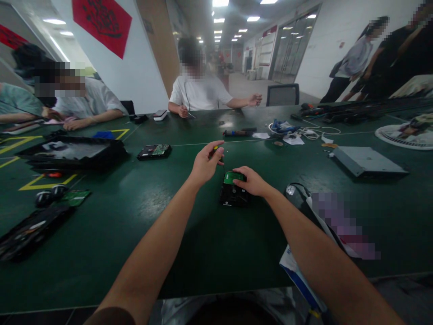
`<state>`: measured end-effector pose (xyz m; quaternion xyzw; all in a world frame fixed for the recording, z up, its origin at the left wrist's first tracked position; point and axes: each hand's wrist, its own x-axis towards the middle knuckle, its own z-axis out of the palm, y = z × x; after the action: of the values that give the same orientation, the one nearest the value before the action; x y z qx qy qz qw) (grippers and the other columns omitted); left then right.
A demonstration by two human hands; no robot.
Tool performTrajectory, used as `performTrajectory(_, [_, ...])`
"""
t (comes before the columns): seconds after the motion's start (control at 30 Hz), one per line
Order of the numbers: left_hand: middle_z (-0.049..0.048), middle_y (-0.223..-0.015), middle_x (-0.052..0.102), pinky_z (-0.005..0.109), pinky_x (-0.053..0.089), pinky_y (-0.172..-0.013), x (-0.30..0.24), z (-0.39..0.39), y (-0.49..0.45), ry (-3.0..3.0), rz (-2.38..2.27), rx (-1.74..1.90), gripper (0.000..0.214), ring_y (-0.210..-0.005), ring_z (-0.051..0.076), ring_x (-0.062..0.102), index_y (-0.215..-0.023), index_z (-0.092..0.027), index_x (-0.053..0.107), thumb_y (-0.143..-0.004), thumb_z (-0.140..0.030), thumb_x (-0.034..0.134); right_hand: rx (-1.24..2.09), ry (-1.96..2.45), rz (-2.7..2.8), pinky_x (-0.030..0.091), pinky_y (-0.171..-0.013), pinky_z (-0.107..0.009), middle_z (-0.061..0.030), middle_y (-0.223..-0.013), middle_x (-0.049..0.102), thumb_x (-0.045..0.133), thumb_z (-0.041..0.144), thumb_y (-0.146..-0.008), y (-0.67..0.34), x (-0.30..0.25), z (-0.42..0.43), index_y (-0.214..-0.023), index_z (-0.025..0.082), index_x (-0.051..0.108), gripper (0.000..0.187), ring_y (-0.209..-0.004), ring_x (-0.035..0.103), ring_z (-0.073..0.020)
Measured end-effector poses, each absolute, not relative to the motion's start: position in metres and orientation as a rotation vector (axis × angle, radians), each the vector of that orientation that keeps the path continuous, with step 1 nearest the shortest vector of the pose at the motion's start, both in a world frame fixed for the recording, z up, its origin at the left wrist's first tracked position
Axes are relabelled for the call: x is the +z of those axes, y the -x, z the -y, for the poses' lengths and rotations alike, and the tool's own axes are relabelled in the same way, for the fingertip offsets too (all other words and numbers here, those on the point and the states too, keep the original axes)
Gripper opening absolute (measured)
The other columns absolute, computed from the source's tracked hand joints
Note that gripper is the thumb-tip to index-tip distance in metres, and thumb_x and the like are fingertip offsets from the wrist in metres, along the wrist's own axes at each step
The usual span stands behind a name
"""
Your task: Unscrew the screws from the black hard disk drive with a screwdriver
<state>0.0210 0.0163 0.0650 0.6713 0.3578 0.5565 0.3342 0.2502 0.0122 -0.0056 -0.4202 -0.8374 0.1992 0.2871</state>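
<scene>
In front of me on the green table lies a black hard drive [233, 196] with a green circuit board [231, 177] at its far end. My right hand [249, 180] grips the drive from the right, thumb on top and fingers over its far edge. Above the drive's far left corner, my left hand [208, 163] is closed around a screwdriver [215, 148] with a yellow-marked handle. The thin shaft points down toward the drive. Whether its tip touches a screw is too small to tell.
Another hard drive [154, 151] lies farther left, behind it a black plastic housing [72, 155]. A grey metal case [368, 161] and tangled cables [313, 131] are on the right. A co-worker [199, 90] sits opposite. Near my right forearm lies a blue-white packet [297, 275].
</scene>
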Motion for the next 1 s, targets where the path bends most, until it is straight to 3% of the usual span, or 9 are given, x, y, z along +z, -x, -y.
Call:
performTrajectory(0.2, [0.0046, -0.097, 0.064, 0.025, 0.064, -0.068, 0.066, -0.016, -0.021, -1.754, -0.901, 1.446, 0.039, -0.088, 0.014, 0.067, -0.134, -0.022, 0.064, -0.099, -0.037, 0.062, 0.535, 1.143, 2.264, 0.043, -0.109, -0.049, -0.0133, -0.129, 0.062, 0.07, 0.032, -0.092, -0.249, -0.006, -0.015, -0.139, 0.019, 0.06, 0.05, -0.121, 0.059, -0.0282])
performTrajectory(0.33, [0.0041, -0.096, 0.064, 0.026, 0.064, -0.069, 0.067, -0.015, -0.021, -1.761, -0.888, 1.444, 0.039, -0.088, 0.014, 0.067, -0.134, -0.022, 0.065, -0.099, -0.037, 0.062, 0.595, 1.272, 2.29, 0.043, -0.111, -0.048, -0.0115, -0.133, 0.058, 0.07, 0.033, -0.09, -0.246, -0.002, -0.018, -0.145, 0.025, 0.056, 0.057, -0.126, 0.056, -0.0298])
performTrajectory(1.0, [0.0042, -0.093, 0.065, 0.024, 0.063, -0.066, 0.069, -0.019, -0.021, -1.782, -0.91, 1.433, 0.036, -0.084, 0.014, 0.067, -0.132, -0.021, 0.066, -0.099, -0.035, 0.062, 0.703, 1.378, 2.339, 0.043, -0.112, -0.048, -0.0119, -0.13, 0.061, 0.075, 0.03, -0.087, -0.241, 0.016, -0.022, -0.136, 0.025, 0.065, 0.05, -0.124, 0.059, -0.0292])
